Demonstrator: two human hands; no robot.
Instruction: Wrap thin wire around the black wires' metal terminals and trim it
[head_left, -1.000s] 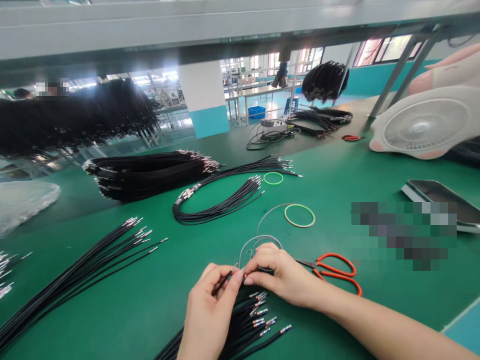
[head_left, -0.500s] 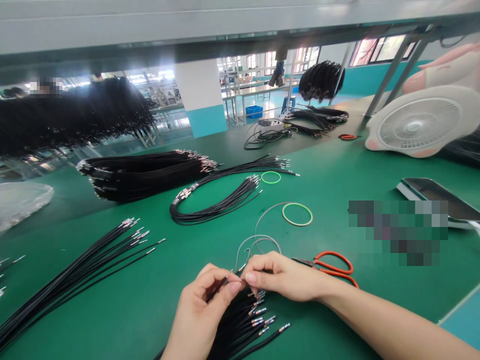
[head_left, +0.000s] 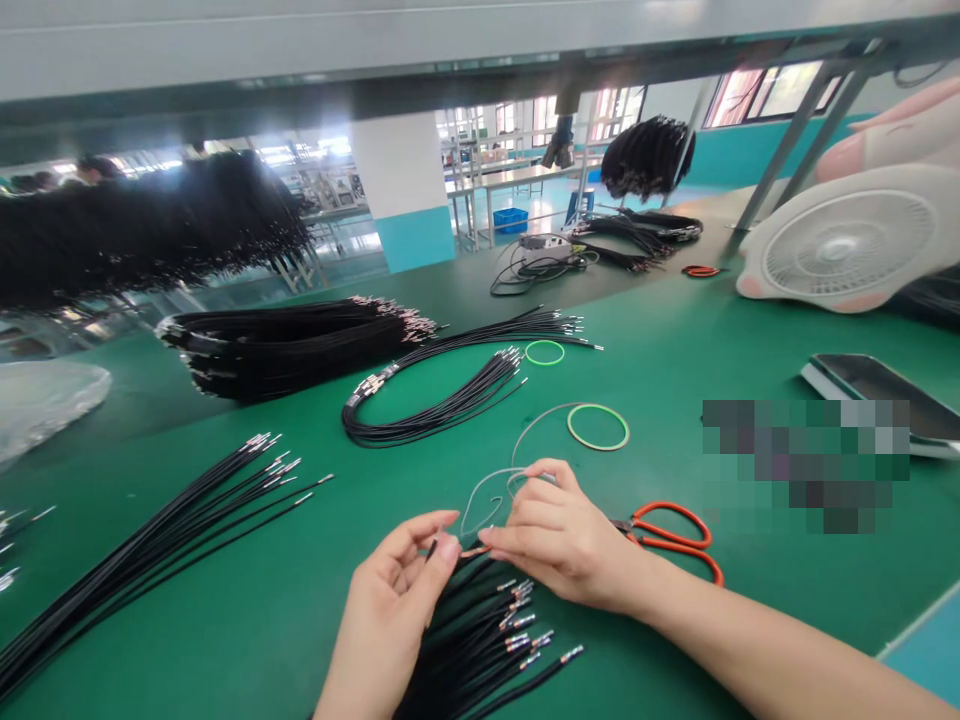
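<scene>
My left hand (head_left: 397, 595) is closed in a pinch on a black cable whose stripped, copper-coloured end (head_left: 472, 552) sticks out past the thumb. From the right, the thumb and fingers of my right hand (head_left: 566, 535) pinch the tip of that same end. Below both hands lies a bundle of black cables (head_left: 480, 640) with shiny metal terminals pointing right. Behind my right hand a thin grey wire (head_left: 487, 485) curls on the mat. Orange-handled scissors (head_left: 675, 530) rest just beyond my right wrist, their blades partly hidden by it.
More black cables (head_left: 150, 560) lie at left. A bent bundle (head_left: 390, 430) and a thick coil (head_left: 285, 345) sit farther back. Two green rings (head_left: 598, 428) are mid-table. A phone-like device (head_left: 885, 400) and a white fan (head_left: 840, 245) stand at right. A shelf beam (head_left: 450, 40) crosses overhead.
My hands have drawn slightly apart, baring the copper-coloured cable end between them. My right hand has turned, its back now more visible and its upper fingers raised.
</scene>
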